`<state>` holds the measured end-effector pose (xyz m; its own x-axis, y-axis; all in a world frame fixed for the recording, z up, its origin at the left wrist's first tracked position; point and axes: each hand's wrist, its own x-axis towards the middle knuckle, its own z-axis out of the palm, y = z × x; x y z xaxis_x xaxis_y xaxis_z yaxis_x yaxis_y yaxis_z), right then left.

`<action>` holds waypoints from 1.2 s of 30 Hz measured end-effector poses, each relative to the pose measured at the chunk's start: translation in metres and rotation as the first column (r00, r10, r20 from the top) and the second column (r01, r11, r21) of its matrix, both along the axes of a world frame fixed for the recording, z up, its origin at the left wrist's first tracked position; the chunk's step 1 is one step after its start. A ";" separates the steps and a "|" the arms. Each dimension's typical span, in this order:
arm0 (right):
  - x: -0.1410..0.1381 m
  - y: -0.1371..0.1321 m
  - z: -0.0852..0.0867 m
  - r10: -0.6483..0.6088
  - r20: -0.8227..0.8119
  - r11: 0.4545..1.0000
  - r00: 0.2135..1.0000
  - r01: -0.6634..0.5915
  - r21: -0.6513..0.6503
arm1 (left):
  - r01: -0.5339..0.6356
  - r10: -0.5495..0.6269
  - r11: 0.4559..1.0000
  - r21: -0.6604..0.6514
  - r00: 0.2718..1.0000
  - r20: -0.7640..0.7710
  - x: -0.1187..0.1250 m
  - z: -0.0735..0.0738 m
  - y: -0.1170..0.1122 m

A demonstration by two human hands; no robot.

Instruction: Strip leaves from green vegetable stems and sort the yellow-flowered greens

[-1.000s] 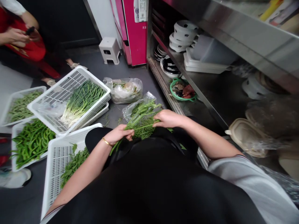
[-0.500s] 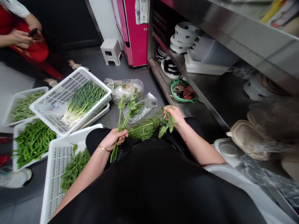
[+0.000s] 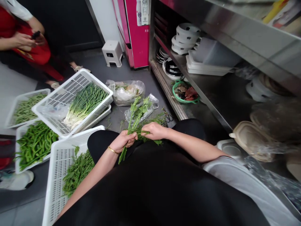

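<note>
Left hand [image 3: 124, 140] grips stems [image 3: 133, 118], right hand [image 3: 155, 130] clasps leaves [image 3: 158, 142]; cabinet label [image 3: 142, 12] reads "有机".

Stems [image 3: 134, 117] lie in the left hand [image 3: 125, 140], right of the scallion basket [image 3: 71, 82].

A white stool [image 3: 113, 48] stands beside a pink cabinet [image 3: 140, 47], near metal shelving [image 3: 237, 33] bearing stacked containers [image 3: 185, 39]

Dim, cool light, dull glare on steel shelf [image 3: 249, 39], shadow beneath, stretched, blurry edges
</note>
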<state>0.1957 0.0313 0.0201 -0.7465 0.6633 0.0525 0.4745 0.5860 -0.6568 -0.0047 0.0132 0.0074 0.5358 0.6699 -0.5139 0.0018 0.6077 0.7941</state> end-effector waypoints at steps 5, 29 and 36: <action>0.032 0.008 -0.006 -0.639 -0.418 0.761 0.646 0.447 -0.471 | -0.032 0.033 0.999 0.029 0.999 -0.033 -0.002 0.003 0.002; 0.061 0.011 0.015 -0.073 0.355 0.966 0.932 -0.022 0.258 | 0.118 -0.121 0.993 -0.027 0.981 -0.151 -0.037 0.010 0.007; 0.081 0.004 0.012 -0.631 -0.446 0.775 0.634 0.504 -0.381 | 0.032 -0.027 0.999 0.032 0.988 -0.152 -0.041 0.005 0.005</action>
